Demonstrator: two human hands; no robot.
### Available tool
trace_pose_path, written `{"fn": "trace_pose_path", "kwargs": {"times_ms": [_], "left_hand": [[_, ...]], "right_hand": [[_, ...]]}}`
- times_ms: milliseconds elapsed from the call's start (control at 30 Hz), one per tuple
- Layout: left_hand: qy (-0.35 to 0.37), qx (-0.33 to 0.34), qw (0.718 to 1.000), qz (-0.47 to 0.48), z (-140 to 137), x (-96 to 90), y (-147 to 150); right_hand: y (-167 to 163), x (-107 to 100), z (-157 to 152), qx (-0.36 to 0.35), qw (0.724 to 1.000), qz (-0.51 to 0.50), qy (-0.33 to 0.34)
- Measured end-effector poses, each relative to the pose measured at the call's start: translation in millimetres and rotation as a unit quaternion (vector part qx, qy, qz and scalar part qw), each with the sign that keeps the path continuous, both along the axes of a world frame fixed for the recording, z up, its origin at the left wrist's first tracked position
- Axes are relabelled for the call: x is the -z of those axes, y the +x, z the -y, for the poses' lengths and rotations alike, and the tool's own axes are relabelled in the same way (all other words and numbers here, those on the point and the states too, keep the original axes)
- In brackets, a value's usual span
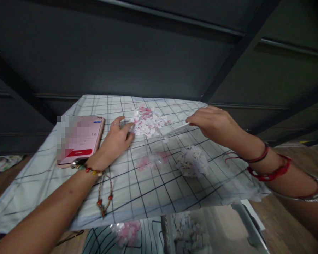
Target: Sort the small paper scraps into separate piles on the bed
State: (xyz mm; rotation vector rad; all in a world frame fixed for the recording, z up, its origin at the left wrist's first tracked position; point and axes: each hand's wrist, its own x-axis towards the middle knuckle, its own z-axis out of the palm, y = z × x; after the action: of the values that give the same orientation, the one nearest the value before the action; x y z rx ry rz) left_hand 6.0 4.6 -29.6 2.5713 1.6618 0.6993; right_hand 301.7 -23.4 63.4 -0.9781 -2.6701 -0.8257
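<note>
My left hand (119, 135) lies with its fingers apart at the left edge of a loose pile of small white and pink paper-like pieces (148, 123). It holds nothing. Over on the right, my right hand (214, 121) is closed, pinching a thin white stick-like tool (181, 126) whose far end points toward that pile. The tool's exact kind is unclear. Below the stick sits a second heap of white pieces (193, 162). To its left are a few pink pieces in clear wrapping (151, 161), blurred.
A phone (81, 139) with a lit screen rests left of my left hand. The table wears a white checked cloth (116, 197). Beneath its front edge are a lidless-looking clear bin (222, 225) with white pieces and some pink packets (127, 233). A dark panel (137, 56) stands behind.
</note>
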Motion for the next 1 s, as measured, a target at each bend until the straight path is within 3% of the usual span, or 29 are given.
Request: {"fn": "trace_pose_path", "kwargs": {"times_ms": [200,333,500,733,1000], "left_hand": [[-0.002,0.0,1.0,0.0,0.1,0.2,0.8],[0.004,0.0,1.0,0.002,-0.2,0.4,0.4],[0.008,0.01,1.0,0.001,-1.3,0.8,0.1],[0.014,0.019,1.0,0.001,-3.1,3.3,1.4],[0.014,0.015,1.0,-0.005,-2.5,1.2,0.9]], "right_hand": [[2.3,-7.3,6.8,0.005,1.0,-0.024,0.014],[-1.1,-4.2,4.8,0.004,0.999,-0.028,-0.018],[21.4,-2.8,0.2,-0.046,0.993,-0.068,-0.08],[23.4,2.2,-4.5,-0.056,0.987,-0.129,-0.071],[40.7,-3.5,-1.9,-0.088,0.983,-0.09,-0.133]]}}
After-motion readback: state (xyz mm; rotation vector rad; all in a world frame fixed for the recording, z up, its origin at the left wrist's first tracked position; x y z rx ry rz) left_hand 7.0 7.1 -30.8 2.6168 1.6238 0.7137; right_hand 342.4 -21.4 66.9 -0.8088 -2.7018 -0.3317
